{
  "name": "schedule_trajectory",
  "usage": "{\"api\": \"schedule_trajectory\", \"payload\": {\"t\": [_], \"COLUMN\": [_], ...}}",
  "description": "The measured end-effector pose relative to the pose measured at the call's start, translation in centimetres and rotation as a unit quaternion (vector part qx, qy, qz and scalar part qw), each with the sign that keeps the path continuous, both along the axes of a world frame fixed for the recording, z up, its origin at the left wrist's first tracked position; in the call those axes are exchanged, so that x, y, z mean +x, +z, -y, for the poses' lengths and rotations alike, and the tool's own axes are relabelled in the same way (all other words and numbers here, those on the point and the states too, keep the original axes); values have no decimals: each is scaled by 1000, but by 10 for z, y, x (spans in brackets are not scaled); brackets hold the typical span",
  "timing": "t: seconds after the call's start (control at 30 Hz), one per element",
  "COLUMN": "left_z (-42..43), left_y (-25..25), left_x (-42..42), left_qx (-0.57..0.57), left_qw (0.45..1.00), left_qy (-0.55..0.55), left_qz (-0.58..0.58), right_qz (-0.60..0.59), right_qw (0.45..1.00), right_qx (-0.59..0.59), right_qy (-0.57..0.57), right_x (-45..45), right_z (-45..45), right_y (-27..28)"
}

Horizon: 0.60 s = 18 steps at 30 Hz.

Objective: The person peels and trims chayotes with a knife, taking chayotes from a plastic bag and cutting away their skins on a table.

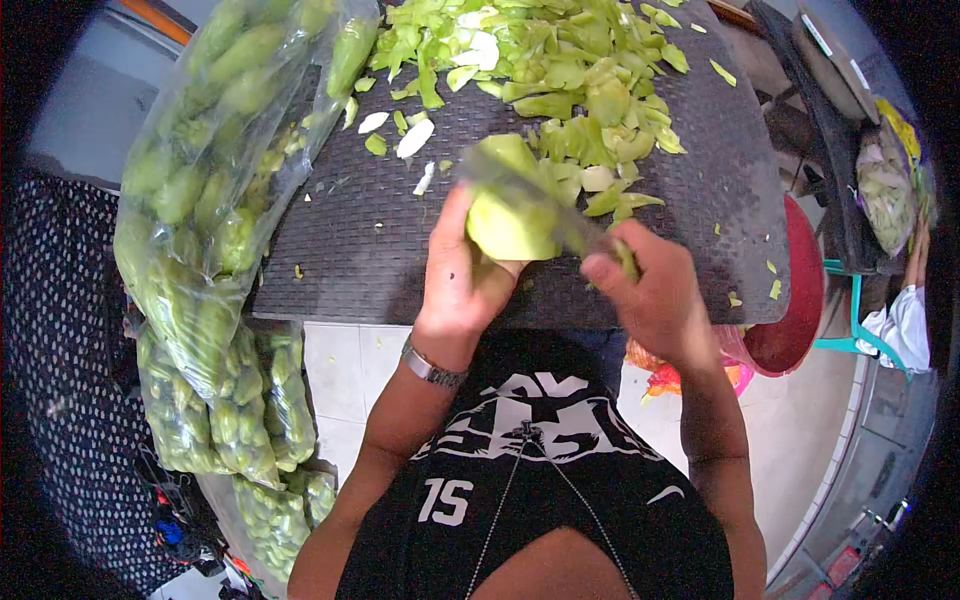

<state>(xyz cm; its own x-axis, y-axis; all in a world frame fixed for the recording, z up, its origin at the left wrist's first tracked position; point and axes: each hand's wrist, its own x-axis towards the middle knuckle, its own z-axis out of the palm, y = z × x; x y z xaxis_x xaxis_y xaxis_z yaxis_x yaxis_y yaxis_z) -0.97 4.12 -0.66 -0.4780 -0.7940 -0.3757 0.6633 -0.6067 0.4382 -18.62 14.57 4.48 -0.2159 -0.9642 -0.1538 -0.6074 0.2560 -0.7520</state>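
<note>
My left hand [455,275] is wrapped round a pale green peeled fruit [508,228], which looks like a green mango, holding it above the near part of the table. In my right hand [660,295] is a knife [575,228], its handle mostly hidden by the fingers. The blade is blurred by motion and crosses the upper part of the fruit; whether it is cutting in, I cannot tell. Just beyond the fruit lies a large heap of green peelings [560,60], with loose strips scattered around it.
Clear plastic bags of green fruit [200,190] rest along the left of the dark woven-top table [340,240]. More filled bags [230,410] are stacked below. To the right stand a red tub [795,290] and a teal stool [850,310]. Another person's arm [917,260] shows at far right.
</note>
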Motion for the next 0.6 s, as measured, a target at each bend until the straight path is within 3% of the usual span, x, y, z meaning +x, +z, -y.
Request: {"api": "schedule_trajectory", "payload": {"t": [0.07,0.17,0.4,0.5,0.6], "left_z": [-4,-3,-7,-3,-7], "left_y": [-3,-5,4,-2,6], "left_x": [0,0,-2,0,-3], "left_qx": [52,-9,-8,33,59], "left_qw": [999,998,993,979,979], "left_qy": [11,-40,-84,-132,-134], "left_qz": [4,-44,-87,-151,-141], "right_qz": [-46,-126,-158,-197,-219], "right_qw": [991,978,972,959,946], "right_qx": [-110,-154,-134,-155,-180], "right_qy": [53,68,114,130,157], "right_x": [11,19,16,8,-6], "right_z": [-4,-3,-1,5,10], "right_y": [-8,-11,-4,-4,-6]}}
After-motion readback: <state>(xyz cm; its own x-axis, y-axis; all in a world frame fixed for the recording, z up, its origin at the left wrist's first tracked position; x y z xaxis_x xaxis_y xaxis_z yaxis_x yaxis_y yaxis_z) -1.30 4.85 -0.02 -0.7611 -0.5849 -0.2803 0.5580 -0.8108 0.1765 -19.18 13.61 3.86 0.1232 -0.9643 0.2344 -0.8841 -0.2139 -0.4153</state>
